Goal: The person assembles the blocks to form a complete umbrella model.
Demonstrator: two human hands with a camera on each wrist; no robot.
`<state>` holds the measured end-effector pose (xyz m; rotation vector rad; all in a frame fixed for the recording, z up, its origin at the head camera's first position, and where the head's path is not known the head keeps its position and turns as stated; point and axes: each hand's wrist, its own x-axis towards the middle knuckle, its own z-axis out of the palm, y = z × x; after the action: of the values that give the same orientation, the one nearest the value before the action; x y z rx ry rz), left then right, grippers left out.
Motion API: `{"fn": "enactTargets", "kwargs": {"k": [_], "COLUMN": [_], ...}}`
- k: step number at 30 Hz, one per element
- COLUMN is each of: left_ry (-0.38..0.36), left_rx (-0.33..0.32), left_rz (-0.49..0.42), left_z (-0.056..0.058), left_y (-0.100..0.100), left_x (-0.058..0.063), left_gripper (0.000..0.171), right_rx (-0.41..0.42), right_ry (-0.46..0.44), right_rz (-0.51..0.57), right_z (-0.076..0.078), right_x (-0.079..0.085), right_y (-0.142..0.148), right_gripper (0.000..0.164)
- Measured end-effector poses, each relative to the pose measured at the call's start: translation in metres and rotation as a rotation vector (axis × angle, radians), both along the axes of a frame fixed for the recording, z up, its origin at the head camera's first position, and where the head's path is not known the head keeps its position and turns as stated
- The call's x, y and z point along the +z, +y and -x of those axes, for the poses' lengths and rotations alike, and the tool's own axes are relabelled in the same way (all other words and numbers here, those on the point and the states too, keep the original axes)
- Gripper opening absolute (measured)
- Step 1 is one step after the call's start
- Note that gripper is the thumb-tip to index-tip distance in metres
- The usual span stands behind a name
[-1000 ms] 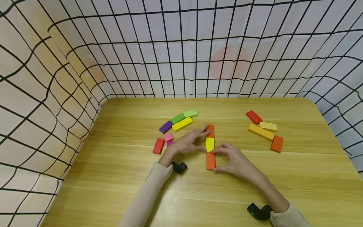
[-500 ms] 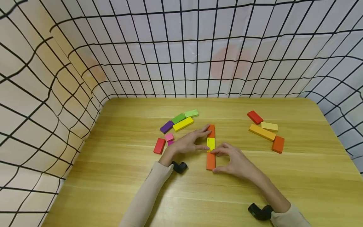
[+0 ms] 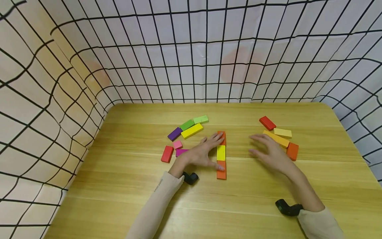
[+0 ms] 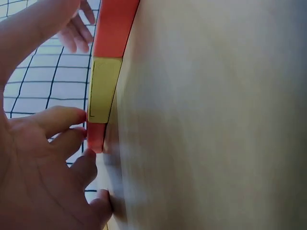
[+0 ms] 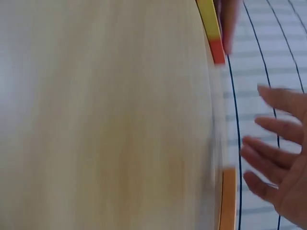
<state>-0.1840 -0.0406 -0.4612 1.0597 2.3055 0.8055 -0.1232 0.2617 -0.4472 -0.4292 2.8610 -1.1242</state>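
Observation:
Down the middle of the table runs a row of three flat blocks laid end to end: a far orange block point(image 3: 223, 141), a yellow block point(image 3: 221, 152) and a near orange block point(image 3: 221, 175). My left hand point(image 3: 200, 155) spans the row from its left side. Its fingertips rest on the far block, partly covering it, and the thumb lies over the near one. To the right, my right hand point(image 3: 273, 154) holds nothing, its fingers extended. It is nearest a long amber block point(image 3: 277, 139), whose left part lies close to the fingers.
Behind the right hand lie a red block point(image 3: 267, 123), a cream block point(image 3: 282, 133) and an orange-red block point(image 3: 292, 151). Left of the row are purple point(image 3: 174, 133), green point(image 3: 187, 124), long yellow point(image 3: 192, 131), pink point(image 3: 177, 144), magenta point(image 3: 180, 152) and red point(image 3: 167, 154) blocks. Grid-patterned cloth point(image 3: 197, 66) borders the table.
My right hand has let go of the near orange block and moved right and away from me, towards the amber block. My left thumb has shifted nearer, from the yellow block onto the near orange one.

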Motion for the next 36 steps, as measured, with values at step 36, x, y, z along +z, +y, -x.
{"fn": "enactTargets", "kwargs": {"k": [36], "left_ry": [0.037], "left_rx": [0.02], "left_rz": [0.057], "left_z": [-0.012], "left_y": [0.009], "left_x": [0.004], "left_gripper": [0.112], "right_rx": [-0.09], "right_ry": [0.102], "right_rz": [-0.114], "right_z": [0.022], "right_x": [-0.011], "right_y": [0.045], "right_gripper": [0.039]}}
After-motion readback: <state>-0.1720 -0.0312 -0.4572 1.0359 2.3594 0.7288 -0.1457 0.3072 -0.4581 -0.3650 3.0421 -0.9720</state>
